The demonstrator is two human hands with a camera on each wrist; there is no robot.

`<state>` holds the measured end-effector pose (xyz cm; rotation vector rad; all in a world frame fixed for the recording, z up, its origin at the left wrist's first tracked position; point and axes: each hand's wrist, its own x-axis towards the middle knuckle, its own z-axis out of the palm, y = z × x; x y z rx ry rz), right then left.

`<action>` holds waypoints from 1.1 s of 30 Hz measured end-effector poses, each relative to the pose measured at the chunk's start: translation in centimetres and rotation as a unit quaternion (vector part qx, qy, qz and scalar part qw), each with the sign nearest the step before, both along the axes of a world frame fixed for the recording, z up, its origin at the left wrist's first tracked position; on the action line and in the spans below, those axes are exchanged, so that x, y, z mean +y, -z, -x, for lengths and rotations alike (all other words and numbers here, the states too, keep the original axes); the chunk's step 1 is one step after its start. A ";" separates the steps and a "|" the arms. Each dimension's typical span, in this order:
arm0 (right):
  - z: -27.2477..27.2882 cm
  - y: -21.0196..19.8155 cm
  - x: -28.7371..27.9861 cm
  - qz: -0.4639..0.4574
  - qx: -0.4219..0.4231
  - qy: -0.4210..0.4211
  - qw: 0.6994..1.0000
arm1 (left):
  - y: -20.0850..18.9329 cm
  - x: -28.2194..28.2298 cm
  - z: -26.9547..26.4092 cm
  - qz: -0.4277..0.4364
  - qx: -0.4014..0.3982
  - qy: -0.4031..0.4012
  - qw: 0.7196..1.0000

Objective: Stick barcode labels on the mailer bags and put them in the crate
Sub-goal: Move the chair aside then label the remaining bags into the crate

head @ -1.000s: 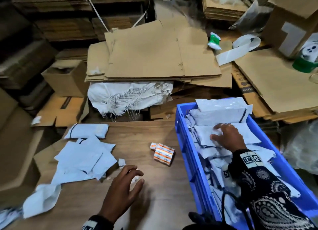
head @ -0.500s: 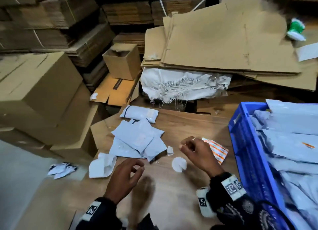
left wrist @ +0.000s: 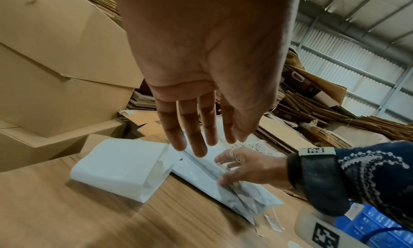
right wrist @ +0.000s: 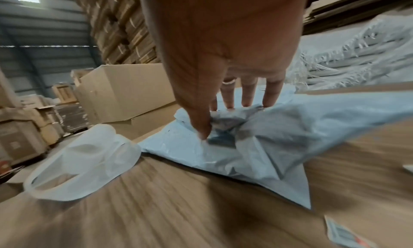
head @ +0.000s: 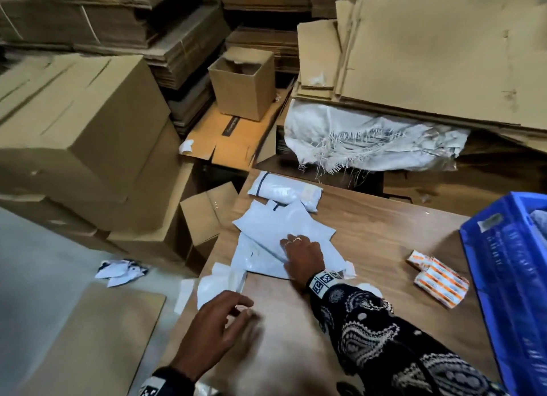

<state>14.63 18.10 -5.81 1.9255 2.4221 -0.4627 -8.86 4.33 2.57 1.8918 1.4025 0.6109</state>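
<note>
A pile of white mailer bags lies on the wooden table, with a rolled one behind it. My right hand rests on the pile; in the right wrist view its thumb and fingers pinch the top mailer bag, which bunches up between them. My left hand hovers over the table's near left, fingers straight and holding nothing. The orange-striped label pack lies by the blue crate on the right.
An empty white plastic wrapper lies at the table's left edge. Cardboard boxes are stacked to the left and flat cardboard sheets behind. Torn paper scraps lie on the floor.
My right hand left the crate, crossed the table and now pinches a bag on the pile. The view swung left. My left hand stayed over the table's near edge.
</note>
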 end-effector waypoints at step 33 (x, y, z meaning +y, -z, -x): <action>-24.0 2.7 -21.3 -0.090 0.381 0.462 0.796 | 11.7 -3.2 -18.8 -0.074 0.189 0.261 0.944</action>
